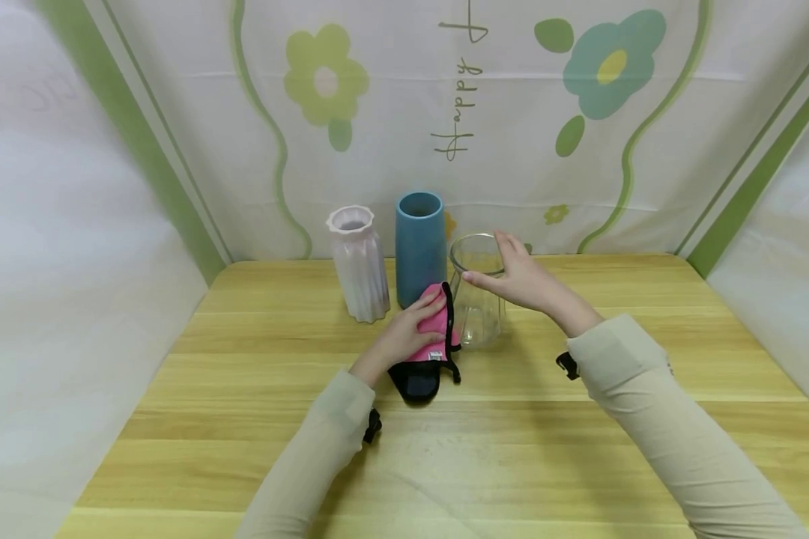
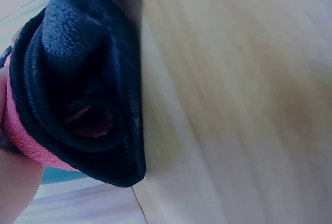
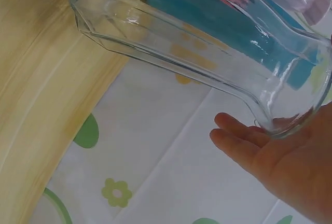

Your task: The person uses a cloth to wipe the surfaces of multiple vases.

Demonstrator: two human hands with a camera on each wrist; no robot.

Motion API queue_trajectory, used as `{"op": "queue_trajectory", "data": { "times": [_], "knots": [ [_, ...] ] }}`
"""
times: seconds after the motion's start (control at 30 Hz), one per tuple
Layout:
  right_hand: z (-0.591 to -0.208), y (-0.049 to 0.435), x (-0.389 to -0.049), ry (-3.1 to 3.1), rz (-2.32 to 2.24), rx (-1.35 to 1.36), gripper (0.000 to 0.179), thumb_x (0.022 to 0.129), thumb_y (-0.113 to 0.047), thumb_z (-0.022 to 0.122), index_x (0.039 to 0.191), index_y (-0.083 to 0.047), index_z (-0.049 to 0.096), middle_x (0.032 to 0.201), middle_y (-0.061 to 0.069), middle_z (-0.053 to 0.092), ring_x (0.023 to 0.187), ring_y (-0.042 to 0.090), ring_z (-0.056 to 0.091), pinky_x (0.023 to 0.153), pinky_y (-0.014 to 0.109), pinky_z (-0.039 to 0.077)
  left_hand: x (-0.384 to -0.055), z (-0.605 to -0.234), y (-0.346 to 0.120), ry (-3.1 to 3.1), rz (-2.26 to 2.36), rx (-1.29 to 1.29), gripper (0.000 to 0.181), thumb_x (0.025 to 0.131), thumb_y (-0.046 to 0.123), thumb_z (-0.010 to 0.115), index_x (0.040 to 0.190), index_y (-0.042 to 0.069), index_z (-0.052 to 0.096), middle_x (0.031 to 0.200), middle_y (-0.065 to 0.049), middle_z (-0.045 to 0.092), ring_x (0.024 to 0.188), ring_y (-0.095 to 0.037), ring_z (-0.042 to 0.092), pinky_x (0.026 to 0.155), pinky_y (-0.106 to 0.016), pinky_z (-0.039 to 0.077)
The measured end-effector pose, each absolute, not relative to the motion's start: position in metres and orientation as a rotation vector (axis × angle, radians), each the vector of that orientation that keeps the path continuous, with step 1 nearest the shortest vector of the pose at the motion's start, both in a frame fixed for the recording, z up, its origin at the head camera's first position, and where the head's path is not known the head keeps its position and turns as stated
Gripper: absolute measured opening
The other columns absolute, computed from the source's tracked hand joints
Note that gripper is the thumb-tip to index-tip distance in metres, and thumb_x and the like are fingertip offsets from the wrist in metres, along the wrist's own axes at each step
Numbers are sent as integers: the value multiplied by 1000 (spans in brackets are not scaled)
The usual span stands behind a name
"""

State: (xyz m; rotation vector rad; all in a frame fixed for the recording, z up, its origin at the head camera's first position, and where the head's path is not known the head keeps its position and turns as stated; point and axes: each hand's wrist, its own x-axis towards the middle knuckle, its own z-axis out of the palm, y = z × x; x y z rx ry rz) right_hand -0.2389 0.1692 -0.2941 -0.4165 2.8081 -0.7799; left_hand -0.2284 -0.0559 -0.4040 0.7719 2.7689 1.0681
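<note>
My left hand (image 1: 404, 337) grips a folded pink cloth (image 1: 434, 323) with black edging and a small white label. Its dark, fuzzy side, folded into a hollow, fills much of the left wrist view (image 2: 78, 42). To its right stands a clear glass vase (image 1: 480, 318) with a flared rim. My right hand (image 1: 522, 277) holds this vase at the rim, thumb in front and fingers at the far side. In the right wrist view, those fingers (image 3: 238, 143) look fairly straight beside the neck; the thumb is hidden. The cloth lies close to the glass vase's left side.
A tall blue vase (image 1: 421, 251) stands just behind the cloth. Left of it is a pale lilac fluted vase (image 1: 360, 269) with a scalloped rim. All are on a wooden table (image 1: 256, 419), in front of a white curtain (image 1: 391, 90) printed with flowers.
</note>
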Motion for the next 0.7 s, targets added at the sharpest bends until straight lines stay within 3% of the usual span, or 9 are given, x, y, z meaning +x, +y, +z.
{"op": "queue_trajectory", "data": {
  "times": [0.23, 0.47, 0.7],
  "knots": [
    [-293, 179, -249, 2868, -790, -478, 97, 87, -66, 49, 154, -7, 10, 159, 22, 14, 146, 43, 15, 114, 64, 20, -228, -409, -58, 2750, 1083, 798, 65, 88, 22, 68, 147, 18, 39, 159, -2, 25, 143, -31, 31, 114, -45, 33],
    [-300, 191, -259, 2751, -758, -620, 95, 90, -58, 53, 155, -14, -3, 162, 14, -3, 149, 38, 0, 116, 64, 8, -228, -412, -57, 2756, 1060, 829, 66, 89, 22, 67, 147, 17, 37, 159, -2, 24, 143, -30, 31, 114, -45, 34],
    [-299, 192, -260, 2715, -800, -605, 97, 89, -59, 54, 155, -20, -5, 162, 13, -5, 149, 40, -1, 114, 67, 11, -230, -407, -56, 2796, 1188, 860, 66, 87, 18, 69, 146, 17, 40, 158, -5, 29, 143, -29, 32, 115, -45, 32]
  ]
}}
